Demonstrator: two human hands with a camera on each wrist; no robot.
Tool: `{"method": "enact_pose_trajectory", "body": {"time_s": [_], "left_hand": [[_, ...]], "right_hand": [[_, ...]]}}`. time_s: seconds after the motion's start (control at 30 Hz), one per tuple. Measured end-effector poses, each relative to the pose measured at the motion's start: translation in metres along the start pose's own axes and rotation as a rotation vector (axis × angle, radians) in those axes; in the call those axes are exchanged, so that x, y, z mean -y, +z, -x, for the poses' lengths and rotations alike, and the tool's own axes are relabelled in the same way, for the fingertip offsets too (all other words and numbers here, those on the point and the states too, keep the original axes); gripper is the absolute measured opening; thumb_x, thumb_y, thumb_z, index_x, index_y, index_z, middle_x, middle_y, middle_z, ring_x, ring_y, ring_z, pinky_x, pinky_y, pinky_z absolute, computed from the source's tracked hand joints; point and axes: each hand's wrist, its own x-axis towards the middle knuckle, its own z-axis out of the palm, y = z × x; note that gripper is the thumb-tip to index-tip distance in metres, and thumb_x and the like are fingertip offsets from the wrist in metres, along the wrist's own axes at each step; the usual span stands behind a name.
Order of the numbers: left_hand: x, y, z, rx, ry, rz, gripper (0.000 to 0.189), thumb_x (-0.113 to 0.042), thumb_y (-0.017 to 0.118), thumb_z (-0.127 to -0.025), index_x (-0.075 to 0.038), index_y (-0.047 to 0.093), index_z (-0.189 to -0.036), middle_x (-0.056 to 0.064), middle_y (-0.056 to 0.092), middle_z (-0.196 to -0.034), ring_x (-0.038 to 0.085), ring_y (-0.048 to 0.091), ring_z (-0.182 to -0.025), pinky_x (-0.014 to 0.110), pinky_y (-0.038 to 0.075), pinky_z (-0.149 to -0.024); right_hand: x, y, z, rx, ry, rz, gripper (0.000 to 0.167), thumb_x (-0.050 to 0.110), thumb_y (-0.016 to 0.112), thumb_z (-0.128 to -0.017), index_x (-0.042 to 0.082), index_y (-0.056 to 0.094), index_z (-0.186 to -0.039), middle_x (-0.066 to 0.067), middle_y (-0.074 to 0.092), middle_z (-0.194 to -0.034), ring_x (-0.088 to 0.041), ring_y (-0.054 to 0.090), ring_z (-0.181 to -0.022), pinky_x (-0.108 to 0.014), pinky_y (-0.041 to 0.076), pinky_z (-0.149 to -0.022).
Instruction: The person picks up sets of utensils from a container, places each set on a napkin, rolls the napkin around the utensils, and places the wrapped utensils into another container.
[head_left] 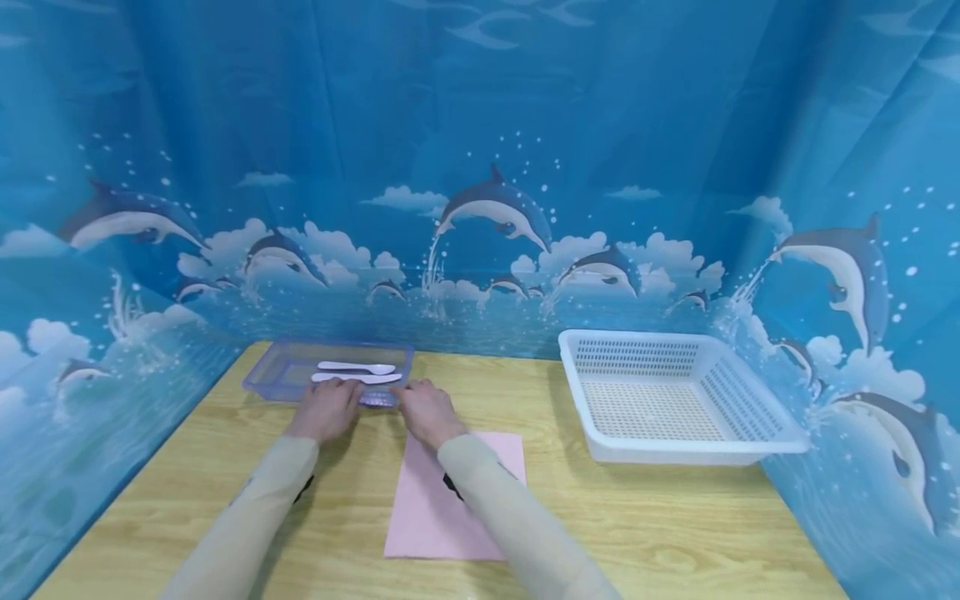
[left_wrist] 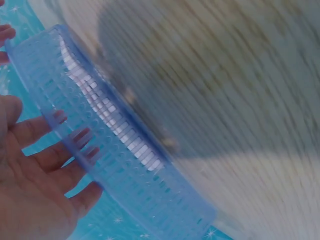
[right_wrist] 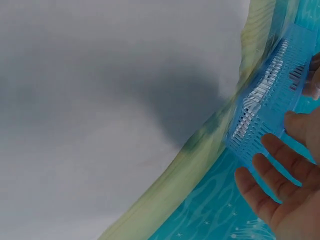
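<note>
At the back left of the table stands a translucent bluish-purple plastic basket (head_left: 273, 379). A white spoon (head_left: 381, 369) and a slimmer white piece of cutlery (head_left: 386, 379), knife-like in outline, lie side by side in it. My left hand (head_left: 327, 408) reaches over the front rim; in the left wrist view its spread fingers (left_wrist: 47, 157) dip behind the see-through wall, tips showing through. At the front right corner is my right hand (head_left: 427, 410). Its thumb lies by the rim in the right wrist view, and its loosely spread fingers (right_wrist: 272, 185) overlap the rim and corner.
A pink sheet (head_left: 438, 517) lies on the wooden table (head_left: 637, 533) under my right forearm. At the right stands a larger white slatted basket (head_left: 588, 417). A blue dolphin-print curtain (head_left: 480, 100) surrounds the table at the back and sides.
</note>
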Motion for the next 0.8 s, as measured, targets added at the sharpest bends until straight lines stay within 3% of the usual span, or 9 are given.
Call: {"method": "enact_pose_trajectory", "body": {"time_s": [0.3,0.53,0.8], "left_hand": [[0.01,0.007,-0.013,0.05,-0.016,0.01,0.039,-0.029,0.039,-0.105,-0.004,0.068,-0.109,0.021,0.07,-0.109,0.045,0.063,-0.103,0.07,0.035,-0.098],[0.014,0.003,-0.026,0.163,-0.032,0.045,0.044,-0.031,0.035,-0.103,-0.004,0.07,-0.105,0.021,0.07,-0.113,0.044,0.063,-0.107,0.063,0.041,-0.098],[0.017,0.007,-0.033,0.233,-0.024,0.05,0.047,-0.035,0.034,-0.103,-0.005,0.071,-0.102,0.019,0.07,-0.112,0.043,0.063,-0.107,0.061,0.046,-0.093]], "right_hand": [[0.002,-0.002,-0.006,0.015,0.033,-0.029,0.038,0.009,0.056,-0.097,0.028,0.064,-0.128,0.001,0.07,-0.118,-0.019,0.064,-0.105,-0.035,0.057,-0.08],[0.002,-0.001,-0.012,-0.013,0.062,-0.027,0.034,0.005,0.064,-0.089,0.028,0.073,-0.113,0.003,0.074,-0.098,-0.018,0.064,-0.093,-0.033,0.056,-0.073],[0.002,-0.002,-0.014,-0.026,0.056,0.006,0.036,0.003,0.066,-0.086,0.03,0.075,-0.108,0.003,0.074,-0.092,-0.016,0.066,-0.089,-0.032,0.056,-0.07]]}}
